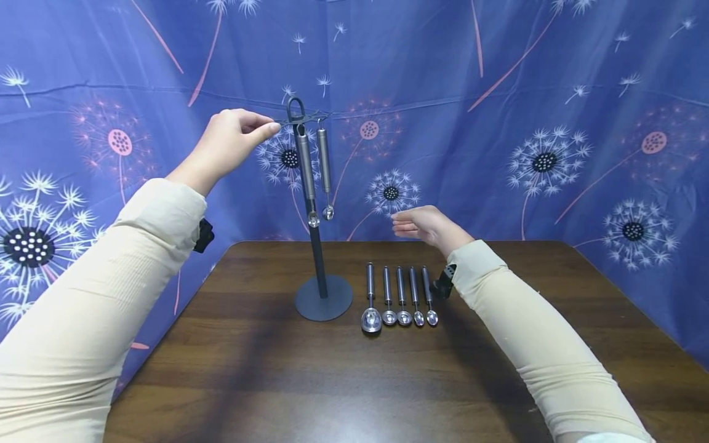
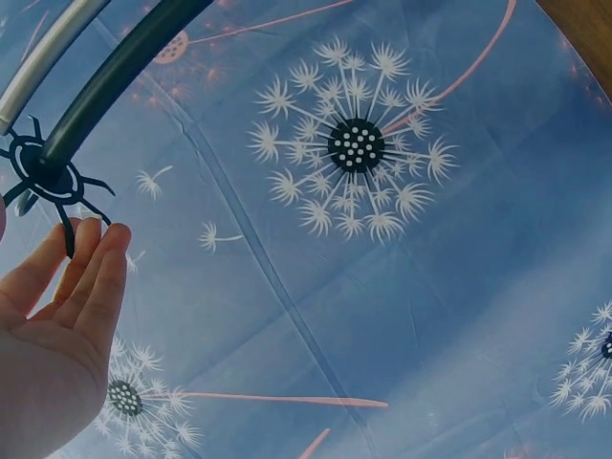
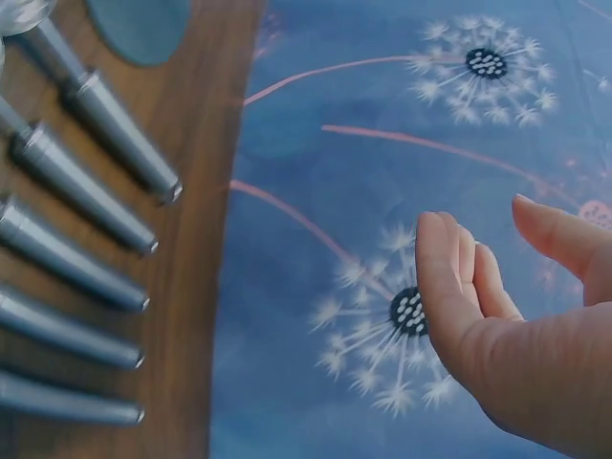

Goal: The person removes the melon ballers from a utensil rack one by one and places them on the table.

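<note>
In the head view my left hand (image 1: 229,138) reaches up at the left of a dark utensil stand (image 1: 317,255), thumb and fingers pinching a hook of its top ring. The left wrist view shows fingertips against one dark hook (image 2: 69,239) of that hook ring (image 2: 59,184). Two metal spoons hang from the stand: one with a thick handle (image 1: 306,166) close by the pole, another handle (image 1: 324,160) just right of it. My right hand (image 1: 429,224) is in the air above the table's back edge, fingers extended, thumb apart, holding nothing.
Several metal spoons lie side by side right of the stand's round base (image 1: 324,301), handles toward the back. The leftmost spoon (image 1: 371,320) has the largest bowl. Beneath them is a brown wooden table (image 1: 310,381); a blue dandelion-print cloth (image 1: 443,80) hangs behind.
</note>
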Motion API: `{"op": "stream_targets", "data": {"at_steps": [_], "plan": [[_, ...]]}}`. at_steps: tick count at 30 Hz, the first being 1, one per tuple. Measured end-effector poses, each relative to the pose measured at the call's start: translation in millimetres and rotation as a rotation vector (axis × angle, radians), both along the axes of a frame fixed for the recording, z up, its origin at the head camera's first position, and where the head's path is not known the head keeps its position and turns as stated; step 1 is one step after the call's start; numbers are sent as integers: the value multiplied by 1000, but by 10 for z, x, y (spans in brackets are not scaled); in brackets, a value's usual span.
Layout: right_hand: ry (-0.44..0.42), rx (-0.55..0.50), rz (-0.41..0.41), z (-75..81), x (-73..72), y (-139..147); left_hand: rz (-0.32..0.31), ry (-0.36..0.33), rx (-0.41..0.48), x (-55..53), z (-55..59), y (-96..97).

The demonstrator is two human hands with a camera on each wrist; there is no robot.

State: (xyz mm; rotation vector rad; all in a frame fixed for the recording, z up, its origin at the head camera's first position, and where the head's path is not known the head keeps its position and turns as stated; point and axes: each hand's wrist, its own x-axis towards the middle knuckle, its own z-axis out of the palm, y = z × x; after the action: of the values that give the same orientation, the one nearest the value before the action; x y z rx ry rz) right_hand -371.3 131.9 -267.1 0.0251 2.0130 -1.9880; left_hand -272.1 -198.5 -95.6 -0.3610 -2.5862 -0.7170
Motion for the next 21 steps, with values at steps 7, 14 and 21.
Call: {"op": "stream_targets", "data": {"at_steps": [7,14,21], "plan": [[64,-93,-22,210,38,-171,10,33,0,14,11,-2],[113,-198,-35,421,102,-361,4,28,11,19,2,-19],[164,-277,10,581,183,-518,15,26,12,10,-8,15]]}}
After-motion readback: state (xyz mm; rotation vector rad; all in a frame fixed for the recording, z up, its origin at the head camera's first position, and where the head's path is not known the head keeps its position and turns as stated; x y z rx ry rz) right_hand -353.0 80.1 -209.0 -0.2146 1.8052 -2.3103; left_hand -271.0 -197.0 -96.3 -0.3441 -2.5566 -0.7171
